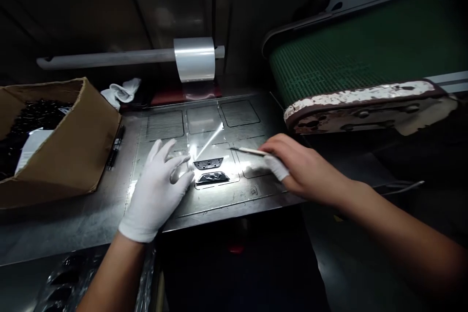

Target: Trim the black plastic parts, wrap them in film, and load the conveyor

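Two small black trapezoid plastic parts, an upper part (208, 163) and a lower part (212, 178), lie one below the other on a metal plate (219, 204) etched with outlines. My left hand (157, 185), in a white glove, rests just left of them with its fingers curved and apart. Its fingertips are close to the parts, and nothing shows gripped in them. My right hand (298, 163), bare except for a white covering on the thumb, holds a thin tool (252, 151) with a pale handle and a dark narrow tip. The tip points left, above and right of the parts.
A cardboard box (69, 146) of small black pieces stands left, with a black marker pen (116, 148) beside it. A film roll (195, 58) hangs on a bar behind. A green conveyor belt (329, 68) juts in from the right. A clear tray (62, 282) is lower left.
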